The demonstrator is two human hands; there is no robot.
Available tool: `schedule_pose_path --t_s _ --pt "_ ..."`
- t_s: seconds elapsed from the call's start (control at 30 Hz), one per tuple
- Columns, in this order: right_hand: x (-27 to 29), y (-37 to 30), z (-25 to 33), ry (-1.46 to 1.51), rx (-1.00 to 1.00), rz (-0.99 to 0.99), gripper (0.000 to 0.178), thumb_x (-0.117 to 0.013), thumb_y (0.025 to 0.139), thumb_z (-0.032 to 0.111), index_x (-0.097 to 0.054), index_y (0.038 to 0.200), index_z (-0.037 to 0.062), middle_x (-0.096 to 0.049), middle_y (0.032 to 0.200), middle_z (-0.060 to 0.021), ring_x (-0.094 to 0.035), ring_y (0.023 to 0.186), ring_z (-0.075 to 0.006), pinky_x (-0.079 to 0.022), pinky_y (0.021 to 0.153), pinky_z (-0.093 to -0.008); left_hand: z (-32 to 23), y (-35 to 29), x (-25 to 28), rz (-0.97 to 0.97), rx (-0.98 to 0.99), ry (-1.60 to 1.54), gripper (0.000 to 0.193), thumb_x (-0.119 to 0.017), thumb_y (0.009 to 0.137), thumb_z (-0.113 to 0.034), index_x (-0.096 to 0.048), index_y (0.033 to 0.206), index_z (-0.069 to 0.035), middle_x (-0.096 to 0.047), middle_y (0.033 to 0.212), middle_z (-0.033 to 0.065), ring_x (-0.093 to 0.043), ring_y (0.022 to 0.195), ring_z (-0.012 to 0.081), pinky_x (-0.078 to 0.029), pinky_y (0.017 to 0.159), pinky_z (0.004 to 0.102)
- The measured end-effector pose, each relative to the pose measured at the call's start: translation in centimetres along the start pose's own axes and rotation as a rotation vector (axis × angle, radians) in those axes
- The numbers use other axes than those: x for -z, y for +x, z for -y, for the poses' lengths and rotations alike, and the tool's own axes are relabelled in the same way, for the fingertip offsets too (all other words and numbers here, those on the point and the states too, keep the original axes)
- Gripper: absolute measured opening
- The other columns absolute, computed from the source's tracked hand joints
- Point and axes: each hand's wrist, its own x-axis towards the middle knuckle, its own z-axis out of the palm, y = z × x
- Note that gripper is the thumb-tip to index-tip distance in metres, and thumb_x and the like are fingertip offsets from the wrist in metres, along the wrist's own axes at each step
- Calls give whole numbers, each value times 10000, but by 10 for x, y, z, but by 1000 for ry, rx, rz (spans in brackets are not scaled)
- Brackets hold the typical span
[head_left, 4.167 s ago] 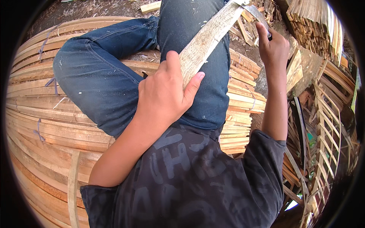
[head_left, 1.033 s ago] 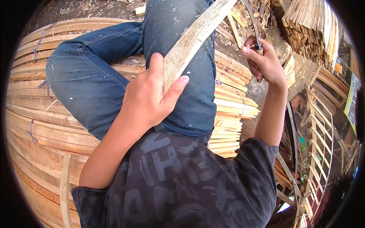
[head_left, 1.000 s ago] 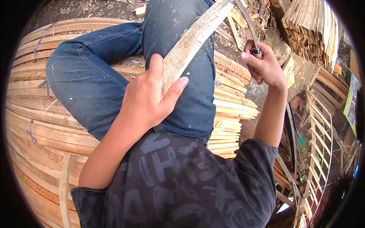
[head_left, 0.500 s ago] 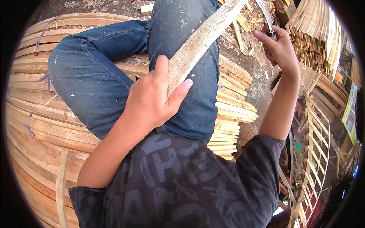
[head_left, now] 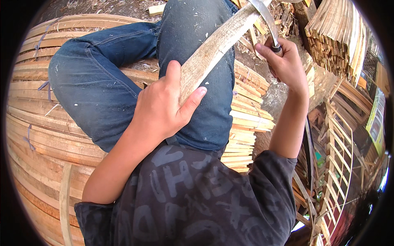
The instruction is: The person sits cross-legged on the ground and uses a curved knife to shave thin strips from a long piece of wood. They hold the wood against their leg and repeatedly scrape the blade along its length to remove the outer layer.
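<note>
Your left hand (head_left: 160, 108) is wrapped around the near end of a long, flat, pale rough-grained piece of wood (head_left: 213, 49), hiding that end; the wood slants far and right across your dark blue jeans (head_left: 207, 108). Your right hand (head_left: 289, 63) grips a tool with a curved grey metal blade (head_left: 269, 20)—its handle mostly covered by your fingers. The blade crosses the wood's far end, partly cut off by the upper edge, and you can't tell whether they touch.

Large faded grey lettering marks your black T-shirt (head_left: 188, 197); writing on the yellow-edged banner (head_left: 375, 121) at right is too small to read.

Beneath you lie pale timber strips (head_left: 53, 143), some tied with purple cord (head_left: 28, 138). Wood shavings litter the far ground—a slatted wooden frame (head_left: 334, 176) stands right.
</note>
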Motion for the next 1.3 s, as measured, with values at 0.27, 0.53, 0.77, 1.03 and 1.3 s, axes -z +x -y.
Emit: schedule_pose_path --t_s 0.27,0.53,0.77,1.03,1.3 --pt "-10 -1 -5 -12 38 101 279 -726 847 263 -638 705 40 -443 455 80 -332 413 0 -202 404 -219 0 0 1 18 25 8 454 -561 908 -405 -396 991 9 -598 699 257 -620 680 439 -485 570 481" --pt "-19 13 -3 -21 -41 -96 340 -742 825 302 -596 689 25 -432 479 66 -351 450 -26 -262 434 -230 -2 1 -2 -3 -12 -12 434 -547 922 -380 -392 986 20 -578 674 271 -612 661 447 -476 578 463" --pt "28 18 -10 -59 -87 -83 315 -692 870 296 -553 689 77 -410 431 57 -364 337 -35 -248 319 -234 -3 2 0 34 0 28 469 -569 900 -415 -394 995 9 -614 706 249 -629 657 425 -499 542 482" --pt "43 24 -1 -122 -19 98 282 -718 838 284 -571 777 51 -412 431 57 -354 340 -24 -257 325 -215 -3 2 -2 7 -24 34 469 -566 900 -420 -395 999 6 -615 699 244 -637 658 416 -504 546 480" --pt "32 36 20 -211 -64 -12 281 -701 849 293 -574 856 43 -462 490 43 -388 411 -11 -267 387 -190 -4 2 3 50 20 18 445 -551 916 -382 -388 1012 21 -584 693 277 -610 673 453 -478 573 475"
